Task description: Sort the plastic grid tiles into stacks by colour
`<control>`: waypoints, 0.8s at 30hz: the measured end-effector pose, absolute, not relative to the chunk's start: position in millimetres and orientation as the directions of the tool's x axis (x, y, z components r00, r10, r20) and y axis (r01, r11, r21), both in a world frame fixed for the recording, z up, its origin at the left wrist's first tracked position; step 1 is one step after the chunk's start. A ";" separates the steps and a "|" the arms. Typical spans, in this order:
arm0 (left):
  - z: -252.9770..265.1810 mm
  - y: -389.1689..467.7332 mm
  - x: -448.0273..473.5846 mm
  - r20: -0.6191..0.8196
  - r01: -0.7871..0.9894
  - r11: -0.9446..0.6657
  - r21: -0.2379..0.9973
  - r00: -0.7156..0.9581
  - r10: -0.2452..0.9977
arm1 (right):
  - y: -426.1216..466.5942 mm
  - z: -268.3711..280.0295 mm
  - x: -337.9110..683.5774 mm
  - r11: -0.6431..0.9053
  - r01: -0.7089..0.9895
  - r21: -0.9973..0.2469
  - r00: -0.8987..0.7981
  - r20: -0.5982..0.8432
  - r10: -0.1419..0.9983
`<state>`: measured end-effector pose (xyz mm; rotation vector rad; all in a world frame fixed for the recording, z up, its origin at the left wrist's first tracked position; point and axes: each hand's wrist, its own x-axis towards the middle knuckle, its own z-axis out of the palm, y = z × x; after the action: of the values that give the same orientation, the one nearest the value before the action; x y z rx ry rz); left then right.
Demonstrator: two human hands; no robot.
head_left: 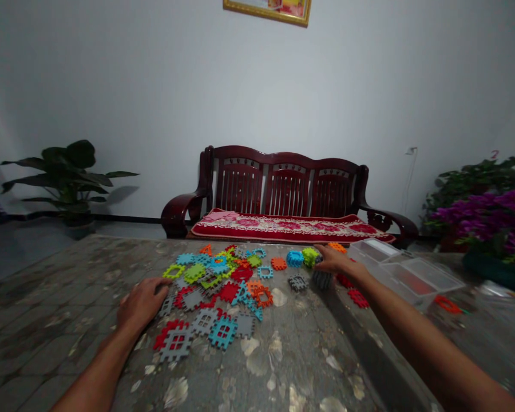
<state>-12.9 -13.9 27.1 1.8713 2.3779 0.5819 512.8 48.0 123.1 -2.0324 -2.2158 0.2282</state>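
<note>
Interlocking plastic tiles with notched edges lie in a loose, mixed pile, with a red tile [229, 292], a turquoise tile [222, 332] and a grey window tile [175, 343] among them. At the pile's left edge my left hand [139, 303] rests on the table, fingers apart and holding nothing, close to a grey tile [167, 305]. My right hand [333, 261] reaches across to the right and grips a stack of grey tiles [322, 279] from above. Beside that stack stand a lime-green stack [309, 257] and a blue stack [294, 258]. A single grey tile [298, 282] lies just left of it.
Right of my right hand are red tiles [358, 297], orange tiles [337, 247] and an open clear plastic box [420, 277]. An orange piece [447, 304] and clear plastic packaging [498, 320] lie farther right. A wooden bench [266, 183] stands behind the patterned table [257, 383].
</note>
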 end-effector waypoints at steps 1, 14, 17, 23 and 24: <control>27.0 -13.9 -12.9 0.178 0.925 0.195 0.326 -0.263 0.948 | 47.8 122.8 513.2 0.087 0.976 -0.197 -0.091 -0.010 0.996; 30.8 -17.6 -6.9 0.197 0.919 0.215 0.330 -0.289 0.937 | 46.3 127.8 515.8 0.105 0.976 -0.193 -0.104 0.014 0.994; 30.7 -17.4 -7.2 0.183 0.917 0.215 0.335 -0.287 0.940 | 41.5 131.1 515.9 0.092 0.972 -0.217 -0.083 0.054 0.995; 26.1 -13.9 -11.6 0.184 0.915 0.203 0.349 -0.279 0.943 | 31.4 148.7 524.4 0.005 0.957 -0.291 0.040 0.147 0.988; 25.6 -13.5 -12.1 0.186 0.915 0.199 0.351 -0.277 0.943 | 30.5 149.9 525.8 -0.009 0.957 -0.291 0.055 0.150 0.987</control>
<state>-12.1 -13.5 25.6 1.8452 2.3772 0.6142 525.8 30.5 149.9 -2.0261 -1.9606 0.1365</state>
